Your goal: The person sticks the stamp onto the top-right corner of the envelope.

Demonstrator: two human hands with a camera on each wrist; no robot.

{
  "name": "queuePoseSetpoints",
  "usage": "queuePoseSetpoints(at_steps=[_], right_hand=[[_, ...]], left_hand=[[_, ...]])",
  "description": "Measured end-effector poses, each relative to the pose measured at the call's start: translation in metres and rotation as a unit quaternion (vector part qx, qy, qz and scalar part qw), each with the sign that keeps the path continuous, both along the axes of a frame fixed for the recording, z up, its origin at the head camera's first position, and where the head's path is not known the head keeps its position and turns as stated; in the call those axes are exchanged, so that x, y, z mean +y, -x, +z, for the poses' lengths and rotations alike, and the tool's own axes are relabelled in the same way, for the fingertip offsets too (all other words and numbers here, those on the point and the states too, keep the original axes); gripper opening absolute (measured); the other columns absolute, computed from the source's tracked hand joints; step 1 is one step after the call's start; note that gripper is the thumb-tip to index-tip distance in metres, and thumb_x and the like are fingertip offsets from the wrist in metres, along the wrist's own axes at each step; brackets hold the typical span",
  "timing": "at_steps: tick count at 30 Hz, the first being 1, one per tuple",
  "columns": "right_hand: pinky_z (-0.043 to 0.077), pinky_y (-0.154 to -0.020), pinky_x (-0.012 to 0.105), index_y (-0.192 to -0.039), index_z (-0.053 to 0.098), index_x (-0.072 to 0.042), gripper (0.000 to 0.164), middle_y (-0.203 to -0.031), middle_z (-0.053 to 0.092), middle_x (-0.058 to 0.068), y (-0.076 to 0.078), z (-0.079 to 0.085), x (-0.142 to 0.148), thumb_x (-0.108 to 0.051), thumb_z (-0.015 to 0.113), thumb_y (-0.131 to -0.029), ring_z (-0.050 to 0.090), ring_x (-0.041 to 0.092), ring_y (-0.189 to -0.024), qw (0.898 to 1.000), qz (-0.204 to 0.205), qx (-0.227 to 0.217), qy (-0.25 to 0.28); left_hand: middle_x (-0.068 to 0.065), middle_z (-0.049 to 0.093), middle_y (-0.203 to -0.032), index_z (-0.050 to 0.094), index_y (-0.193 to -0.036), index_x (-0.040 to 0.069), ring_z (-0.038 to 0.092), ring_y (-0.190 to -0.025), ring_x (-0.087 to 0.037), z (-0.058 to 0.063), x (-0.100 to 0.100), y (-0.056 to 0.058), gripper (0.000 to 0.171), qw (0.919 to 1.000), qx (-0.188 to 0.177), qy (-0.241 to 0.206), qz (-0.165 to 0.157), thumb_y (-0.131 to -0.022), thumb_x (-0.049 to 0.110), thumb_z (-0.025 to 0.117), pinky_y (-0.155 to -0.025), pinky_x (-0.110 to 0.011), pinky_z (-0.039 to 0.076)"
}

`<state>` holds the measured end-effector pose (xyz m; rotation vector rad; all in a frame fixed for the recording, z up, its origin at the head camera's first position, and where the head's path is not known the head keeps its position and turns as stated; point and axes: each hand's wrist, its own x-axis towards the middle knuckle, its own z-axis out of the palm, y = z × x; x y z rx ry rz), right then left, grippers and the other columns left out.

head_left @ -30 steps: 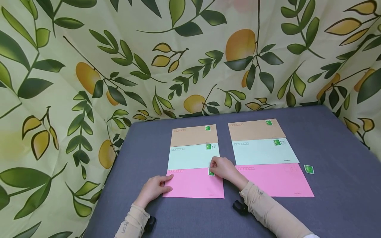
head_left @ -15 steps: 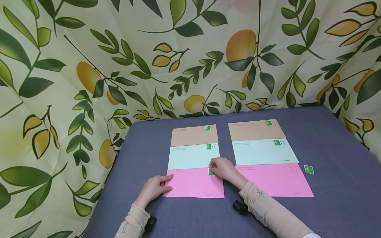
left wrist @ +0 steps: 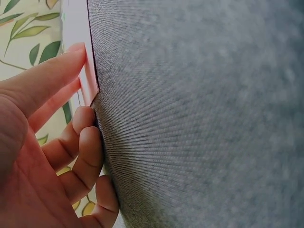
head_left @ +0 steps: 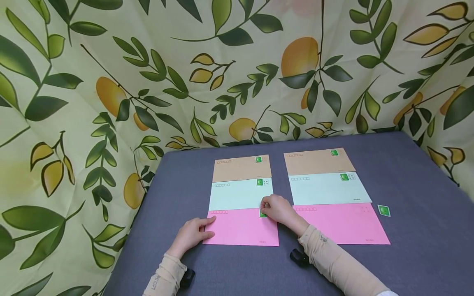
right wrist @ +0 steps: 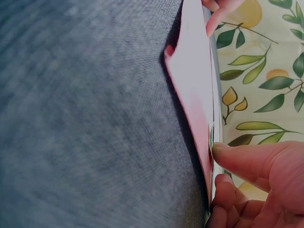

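Observation:
My left hand [head_left: 189, 235] rests at the left edge of the near-left pink envelope [head_left: 237, 230], with thumb and forefinger extended onto it. In the left wrist view its other fingers [left wrist: 90, 152] are bent beside the table edge. At that envelope's top right corner, my right hand [head_left: 277, 209] pinches a small green stamp [head_left: 263, 215], partly hidden by the fingers. The right wrist view shows the thumb [right wrist: 237, 156] at the green edge of the stamp [right wrist: 211, 135], low over the pink paper.
Beyond lie a pale blue envelope [head_left: 233, 196] and a brown envelope [head_left: 237, 170], both stamped. To the right, a second column has a stamped brown envelope [head_left: 318, 162], a stamped blue envelope [head_left: 322, 191] and an unstamped pink envelope [head_left: 348, 226]. One loose stamp [head_left: 384, 210] lies beside it.
Almost nothing differs. Both hands keep their places, and the right fingers stay on the stamp with only tiny shifts.

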<state>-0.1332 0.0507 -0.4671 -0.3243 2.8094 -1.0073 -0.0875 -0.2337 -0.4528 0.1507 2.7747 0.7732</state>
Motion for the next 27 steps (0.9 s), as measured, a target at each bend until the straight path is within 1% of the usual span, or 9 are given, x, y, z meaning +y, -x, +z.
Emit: queuePoseSetpoints(at_steps=[6,10,14,18,23,25,27], right_hand=[[0.034,-0.053,0.025,-0.072,0.065,-0.015,0.011,-0.064,0.05,-0.001,-0.002,0.002,0.003,-0.01,0.068,-0.08,0.045,0.013,-0.061,1.0,-0.002,0.001,0.005],[0.034,-0.054,0.025,-0.073,0.065,-0.016,0.009,-0.067,0.051,-0.001,-0.002,0.006,0.005,-0.012,0.068,-0.08,0.045,0.013,-0.062,1.0,-0.001,0.007,0.008],[0.035,-0.053,0.025,-0.076,0.065,-0.015,0.007,-0.065,0.053,-0.002,-0.004,0.01,0.011,-0.015,0.068,-0.082,0.045,0.012,-0.058,1.0,0.007,-0.008,0.026],[0.035,-0.052,0.024,-0.078,0.065,-0.015,0.005,-0.062,0.052,-0.002,-0.004,0.014,0.023,-0.017,0.068,-0.082,0.045,0.012,-0.056,0.998,0.025,-0.023,0.053],[0.036,-0.053,0.024,-0.085,0.065,-0.014,0.005,-0.064,0.05,-0.003,-0.002,0.016,0.046,-0.018,0.068,-0.083,0.045,0.011,-0.057,0.995,0.053,-0.035,0.071],[0.036,-0.054,0.024,-0.087,0.065,-0.013,0.008,-0.066,0.05,-0.002,-0.001,0.016,0.056,-0.019,0.067,-0.083,0.045,0.012,-0.06,0.995,0.056,-0.039,0.072],[0.038,-0.056,0.024,-0.09,0.065,-0.011,0.011,-0.07,0.053,-0.001,-0.001,0.017,0.067,-0.019,0.068,-0.083,0.047,0.012,-0.063,0.995,0.054,-0.041,0.073]], left_hand=[[0.001,0.041,-0.063,0.061,-0.125,0.02,0.036,-0.058,-0.013,0.001,-0.001,0.0,0.049,0.9999,0.006,0.005,-0.011,-0.078,0.029,0.073,-0.052,-0.022,0.025],[0.002,0.039,-0.061,0.061,-0.125,0.021,0.035,-0.056,-0.012,0.005,0.001,-0.001,0.047,0.9996,0.014,0.017,-0.015,-0.08,0.032,0.071,-0.051,-0.021,0.024],[0.003,0.038,-0.059,0.062,-0.124,0.021,0.034,-0.054,-0.01,0.01,0.005,-0.001,0.043,0.9982,0.041,0.035,-0.028,-0.083,0.031,0.069,-0.05,-0.021,0.023],[0.004,0.038,-0.06,0.062,-0.123,0.023,0.034,-0.055,-0.009,0.013,0.013,0.002,0.041,0.9963,0.06,0.044,-0.041,-0.084,0.031,0.068,-0.051,-0.021,0.024],[0.007,0.048,-0.063,0.066,-0.118,0.024,0.037,-0.059,-0.007,0.015,0.027,0.006,0.034,0.9902,0.104,0.048,-0.08,-0.085,0.032,0.066,-0.055,-0.02,0.028],[0.008,0.049,-0.063,0.068,-0.115,0.024,0.037,-0.058,-0.006,0.016,0.034,0.009,0.031,0.9873,0.12,0.047,-0.093,-0.085,0.032,0.066,-0.056,-0.02,0.029],[0.009,0.047,-0.061,0.07,-0.112,0.024,0.037,-0.057,-0.006,0.017,0.042,0.011,0.028,0.9853,0.127,0.045,-0.105,-0.086,0.033,0.065,-0.058,-0.021,0.029]])
